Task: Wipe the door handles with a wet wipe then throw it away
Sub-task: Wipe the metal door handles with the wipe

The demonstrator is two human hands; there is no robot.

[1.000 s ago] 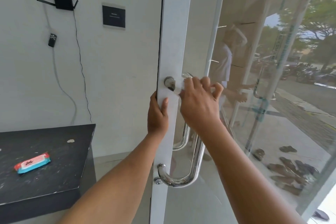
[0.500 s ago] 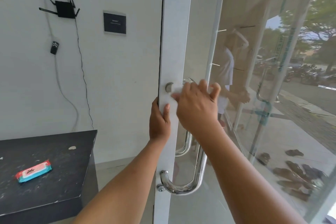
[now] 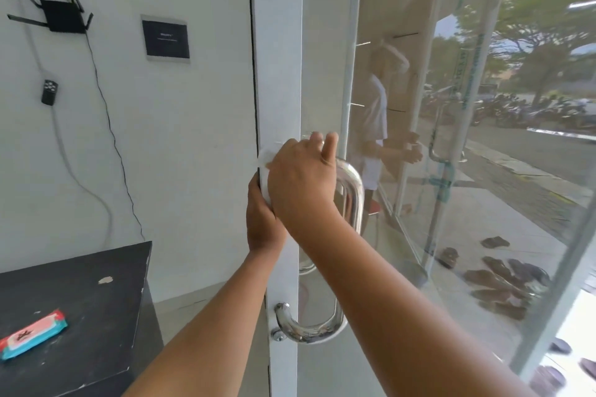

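A chrome D-shaped door handle (image 3: 350, 203) is fixed to the white door frame (image 3: 277, 74) of a glass door. My right hand (image 3: 300, 184) presses a white wet wipe (image 3: 265, 167) against the frame at the handle's upper mount, which the hand hides. My left hand (image 3: 263, 222) grips the frame's edge just below, partly behind the right hand. A second handle on the far side of the glass shows only as a lower curve (image 3: 306, 267).
A black table (image 3: 80, 306) stands at lower left with a pink and blue wet wipe pack (image 3: 32, 333) on it. On the white wall hang a router (image 3: 61, 16), a small remote (image 3: 49, 92) and cables. Sandals (image 3: 503, 280) lie outside the glass.
My right hand with the wipe has slid left off the handle's upper mount onto the frame's edge. The left hand has stayed on the frame. The view has shifted slightly.
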